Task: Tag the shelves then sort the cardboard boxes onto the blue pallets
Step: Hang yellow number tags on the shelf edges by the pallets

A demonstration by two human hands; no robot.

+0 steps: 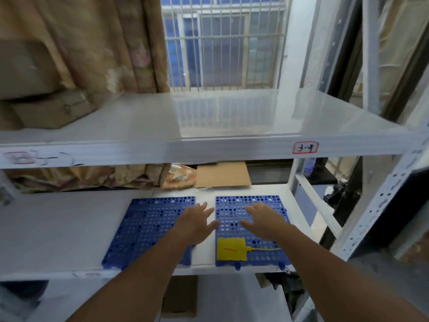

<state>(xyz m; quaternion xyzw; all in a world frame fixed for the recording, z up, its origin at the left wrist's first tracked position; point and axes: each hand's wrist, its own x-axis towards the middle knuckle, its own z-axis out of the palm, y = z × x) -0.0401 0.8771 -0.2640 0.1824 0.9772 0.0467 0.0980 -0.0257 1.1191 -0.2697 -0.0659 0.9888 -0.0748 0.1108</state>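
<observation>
Lower shelf (58, 228), centre of frame: two blue perforated pallets lie flat side by side, a narrow strip of white shelf between them. Left pallet (144, 226) and right pallet (234, 205) carry no boxes. A yellow tag (231, 249) with a thin yellow tail lies on the near part of the right pallet.

Left hand (193, 225) is spread over the left pallet's right edge, fingers straight, grasping nothing. Right hand (264, 223) is spread over the right pallet, fingers straight, grasping nothing; contact with the pallets cannot be confirmed.

Upper shelf (209, 145) bears a red-bordered label (305, 148) on its front edge, right of centre. Cardboard boxes (51, 108) sit blurred at upper left on this shelf. A flat cardboard sheet (222, 175) stands behind the pallets
</observation>
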